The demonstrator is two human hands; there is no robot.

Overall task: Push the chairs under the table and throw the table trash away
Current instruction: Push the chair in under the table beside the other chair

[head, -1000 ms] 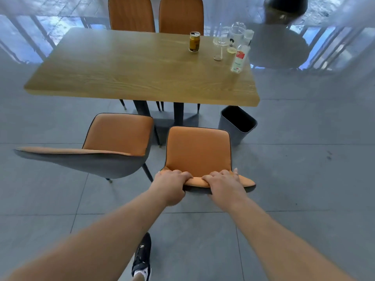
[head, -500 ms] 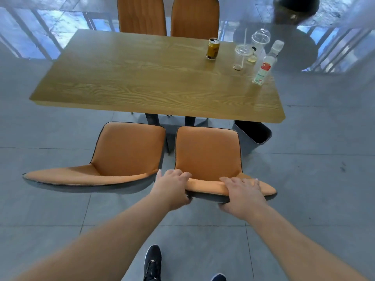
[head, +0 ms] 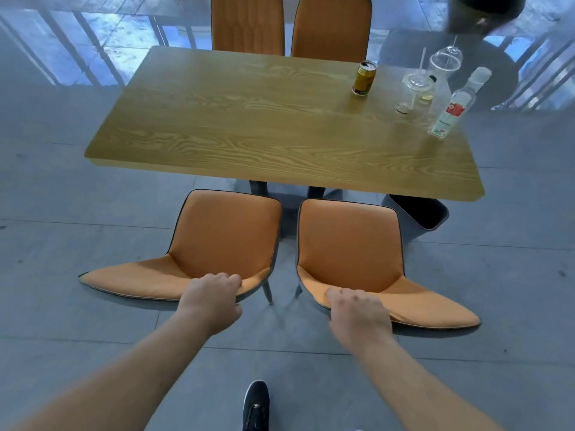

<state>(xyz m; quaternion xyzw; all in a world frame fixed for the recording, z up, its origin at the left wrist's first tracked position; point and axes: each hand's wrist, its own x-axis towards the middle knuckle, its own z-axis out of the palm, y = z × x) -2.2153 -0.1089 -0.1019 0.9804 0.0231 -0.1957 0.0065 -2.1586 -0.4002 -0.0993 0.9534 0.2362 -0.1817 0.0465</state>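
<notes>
Two orange chairs stand side by side at the near edge of the wooden table point(head: 249, 126). My left hand point(head: 211, 300) grips the top of the left chair's point(head: 224, 237) backrest. My right hand point(head: 357, 315) grips the top of the right chair's point(head: 351, 247) backrest. Both seats sit just outside the table edge. At the table's far right stand a gold can point(head: 364, 77), two clear plastic cups point(head: 415, 90) with straws and a clear bottle point(head: 455, 104) with a red label.
A dark trash bin point(head: 420, 213) sits on the floor under the table's right near corner. Two more orange chairs point(head: 249, 24) are tucked in at the far side. A railing and glass lie beyond. My black shoe point(head: 256, 405) is on the grey tile floor.
My left hand moved from the right chair's backrest over to the left chair's. Both chairs now stand closer to the table, and I have stepped nearer.
</notes>
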